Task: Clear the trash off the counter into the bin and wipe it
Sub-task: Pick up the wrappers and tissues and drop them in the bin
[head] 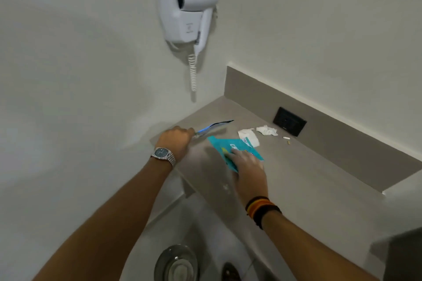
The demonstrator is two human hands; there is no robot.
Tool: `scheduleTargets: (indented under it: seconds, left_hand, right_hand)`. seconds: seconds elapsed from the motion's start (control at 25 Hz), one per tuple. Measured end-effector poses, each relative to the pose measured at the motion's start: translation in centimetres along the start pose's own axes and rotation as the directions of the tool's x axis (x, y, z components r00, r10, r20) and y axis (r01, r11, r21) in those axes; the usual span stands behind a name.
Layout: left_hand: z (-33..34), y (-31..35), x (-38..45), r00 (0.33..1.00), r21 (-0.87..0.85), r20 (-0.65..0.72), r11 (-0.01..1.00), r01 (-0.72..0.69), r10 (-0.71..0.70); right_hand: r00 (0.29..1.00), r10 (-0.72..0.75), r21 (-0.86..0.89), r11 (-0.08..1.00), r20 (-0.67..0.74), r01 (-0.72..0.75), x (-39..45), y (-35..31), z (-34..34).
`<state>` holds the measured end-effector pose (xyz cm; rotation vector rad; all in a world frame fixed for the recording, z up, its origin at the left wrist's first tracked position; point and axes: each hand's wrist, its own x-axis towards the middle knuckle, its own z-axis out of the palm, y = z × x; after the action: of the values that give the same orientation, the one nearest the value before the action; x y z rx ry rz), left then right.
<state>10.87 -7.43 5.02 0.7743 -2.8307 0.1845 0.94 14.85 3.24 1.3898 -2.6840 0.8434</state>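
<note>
Trash pickup stage: teal wrapper point(235, 148) lies near the counter's point(308, 178) front edge, right hand point(247, 166) flat on it, fingers spread, not closed yet. Left hand point(177, 141) is pinched shut on a blurry thin wrapper point(214, 126), foil maybe. Far right sit a white wrapper point(249, 137), crumpled tissue point(266, 130) and small bits point(286, 138). Bin point(177, 263) is on the floor below. Next up: grab the teal one, drop both in; wiping comes later

The counter point(308, 180) looks like smooth, matt grey stone or laminate. On it, just beside a glossy teal plastic pouch point(230, 147), lie crumpled white paper tissues point(266, 130) and a matt paper scrap point(250, 136). Below the counter the bin point(177, 263) has a shiny metal lid, and the wall dryer point(188, 7) above is glossy white plastic.
</note>
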Motion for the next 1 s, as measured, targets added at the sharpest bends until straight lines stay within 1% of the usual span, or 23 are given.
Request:
scheduleTargets:
  seconds: [0.08, 0.12, 0.2, 0.24, 0.28, 0.36, 0.44, 0.52, 0.56, 0.64, 0.76, 0.8, 0.88, 0.96, 1.0]
  left_hand:
    - [-1.8, -2.3, -5.3, 0.993, -0.154, 0.003, 0.981, 0.121, -0.122]
    - [-2.2, -3.3, -7.9, 0.978, -0.235, 0.004, 0.951, 0.201, -0.206]
    - [-1.9, -5.5, -13.8, 0.915, -0.379, 0.011, 0.845, 0.377, -0.403]
    - [-1.1, -6.2, -16.8, 0.864, -0.456, 0.038, 0.76, 0.463, -0.503]
    - [0.3, -6.7, -19.9, 0.797, -0.523, 0.089, 0.653, 0.548, -0.598]
    - [3.8, -6.8, -25.9, 0.645, -0.564, 0.263, 0.428, 0.706, -0.718]
    - [7.9, -5.6, -31.2, 0.512, -0.537, 0.43, 0.245, 0.807, -0.744]
    - [11.8, -3.8, -35.1, 0.378, -0.488, 0.557, 0.077, 0.87, -0.739]
    - [14.2, -2.8, -36.7, 0.313, -0.455, 0.604, 0.005, 0.89, -0.733]
    - [17.9, -1.1, -38.6, 0.211, -0.395, 0.676, -0.106, 0.912, -0.706]
    - [25.2, 0.6, -39.4, 0.077, -0.338, 0.738, -0.269, 0.902, -0.671]
    - [27.8, 0.9, -39.3, 0.046, -0.327, 0.744, -0.303, 0.895, -0.667]
    - [33.5, 1.6, -39.0, 0.017, -0.322, 0.762, -0.357, 0.877, -0.648]
    - [39.7, 2.2, -38.8, 0.013, -0.32, 0.774, -0.375, 0.87, -0.633]
    - [42.4, 2.4, -38.7, 0.024, -0.323, 0.77, -0.356, 0.877, -0.638]
  right_hand:
    - [0.999, -0.04, 0.142, 0.989, -0.026, 0.043, -1.8, -4.5, 1.3]
    - [0.999, -0.04, 0.222, 0.974, -0.025, 0.045, -2.8, -6.4, 2.1]
    - [1.0, -0.007, 0.364, 0.931, 0.024, -0.002, -5.0, -9.9, 4.2]
    - [0.998, 0.023, 0.413, 0.91, 0.05, -0.042, -6.0, -11.1, 5.2]
    - [0.995, 0.062, 0.449, 0.889, 0.074, -0.089, -7.0, -12.0, 6.5]
    - [0.973, 0.163, 0.485, 0.846, 0.162, -0.222, -8.7, -12.9, 9.2]
    - [0.919, 0.243, 0.493, 0.785, 0.311, -0.375, -10.3, -12.2, 12.7]
    - [0.85, 0.287, 0.46, 0.741, 0.441, -0.489, -11.7, -10.3, 17.0]
    - [0.816, 0.288, 0.418, 0.744, 0.502, -0.52, -12.5, -9.0, 19.5]
    - [0.749, 0.282, 0.348, 0.751, 0.6, -0.561, -14.1, -6.1, 23.9]
    - [0.662, 0.332, 0.29, 0.705, 0.672, -0.648, -16.5, -1.5, 30.6]
    - [0.644, 0.344, 0.271, 0.7, 0.683, -0.661, -17.2, 0.0, 32.8]
    - [0.614, 0.348, 0.233, 0.706, 0.709, -0.669, -18.5, 3.0, 37.5]
    - [0.602, 0.318, 0.223, 0.723, 0.732, -0.654, -19.1, 5.5, 42.4]
    - [0.606, 0.304, 0.225, 0.734, 0.735, -0.641, -19.2, 6.5, 44.6]
